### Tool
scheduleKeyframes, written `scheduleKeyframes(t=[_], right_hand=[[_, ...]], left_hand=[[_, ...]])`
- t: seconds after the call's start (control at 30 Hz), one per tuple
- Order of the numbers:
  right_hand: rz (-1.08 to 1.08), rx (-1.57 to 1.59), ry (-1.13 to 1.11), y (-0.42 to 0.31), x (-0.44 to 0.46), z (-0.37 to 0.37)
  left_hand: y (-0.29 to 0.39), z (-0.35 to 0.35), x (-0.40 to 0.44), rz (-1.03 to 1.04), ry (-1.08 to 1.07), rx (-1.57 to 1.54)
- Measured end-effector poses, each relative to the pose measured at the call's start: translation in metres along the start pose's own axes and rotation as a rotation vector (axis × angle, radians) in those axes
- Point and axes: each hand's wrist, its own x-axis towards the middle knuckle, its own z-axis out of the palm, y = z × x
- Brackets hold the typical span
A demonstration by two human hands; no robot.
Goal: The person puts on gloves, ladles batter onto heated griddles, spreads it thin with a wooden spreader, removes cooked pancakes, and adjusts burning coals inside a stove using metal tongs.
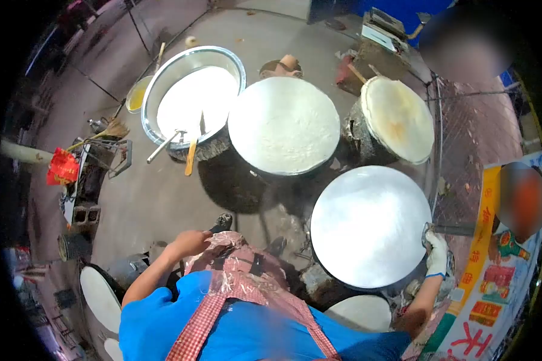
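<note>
My right hand [436, 255], in a whitish glove, is at the right rim of a large round metal griddle [370, 225]. Its fingers are closed around a small greyish thing at that rim, which I cannot make out. My bare left hand [191, 243] rests by the checked apron [227, 245] over my lap; its fingertips are too unclear to read. Ahead, a round plate with a pale, thin layer [284, 126] stands beside a metal basin of white batter [197, 99]. A wooden-handled spatula [191, 157] and a metal-handled tool [162, 148] lean in the basin.
Flat round breads are stacked [397, 120] on a stand at the upper right. A bowl of yellow liquid [138, 96] sits left of the basin. A printed banner [494, 271] and wire mesh line the right side. Another pale disc [361, 313] lies below the griddle.
</note>
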Motion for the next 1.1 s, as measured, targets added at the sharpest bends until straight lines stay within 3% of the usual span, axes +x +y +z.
scheduleKeyframes(t=[0.1,0.2,0.23,0.3,0.43,0.5,0.57,0.63,0.7,0.77,0.83,0.87,1.0,1.07,1.1], right_hand=[[-0.050,-0.054,0.006,-0.050,-0.079,0.069],[-0.097,-0.110,0.205,-0.087,-0.187,0.188],[-0.254,-0.318,0.297,-0.062,-0.203,0.203],[-0.281,-0.690,0.211,-0.057,-0.248,0.246],[-0.600,-1.131,0.588,-0.042,-0.307,0.339],[-0.250,-0.650,0.374,-0.010,-0.316,0.359],[-0.209,-1.015,0.310,0.016,-0.307,0.383],[-0.076,-1.108,0.190,0.074,-0.278,0.403],[0.175,-1.119,-0.101,0.120,-0.249,0.432],[0.143,-1.167,-0.217,0.178,-0.224,0.468],[-0.084,-1.209,-0.148,0.259,-0.208,0.503],[-0.024,-1.217,-0.259,0.290,-0.198,0.519],[-0.019,-1.200,-0.353,0.369,-0.170,0.560],[0.078,-1.230,-0.416,0.397,-0.142,0.567],[0.050,-1.221,-0.398,0.405,-0.128,0.567]], left_hand=[[-0.036,-0.012,0.020,0.091,-0.038,0.014],[-0.094,-0.017,0.037,0.168,-0.046,0.018],[-0.114,-0.017,0.040,0.204,-0.036,0.024],[-0.159,-0.027,0.043,0.223,-0.084,0.024],[-0.226,-0.049,0.026,0.168,-0.100,0.105],[-0.251,-0.046,0.026,0.172,-0.095,0.111],[-0.255,-0.042,0.020,0.137,-0.124,0.087],[-0.261,-0.032,0.016,0.196,-0.098,0.005],[-0.266,-0.017,0.008,0.164,-0.076,-0.128],[-0.257,-0.020,-0.019,0.004,-0.098,-0.209],[-0.270,-0.006,-0.034,-0.111,-0.089,-0.209],[-0.289,0.013,-0.050,-0.142,-0.078,-0.170],[-0.320,0.049,-0.101,-0.289,-0.160,-0.128],[-0.335,0.077,-0.119,-0.281,-0.089,-0.133],[-0.338,0.088,-0.123,-0.433,-0.116,-0.309]])
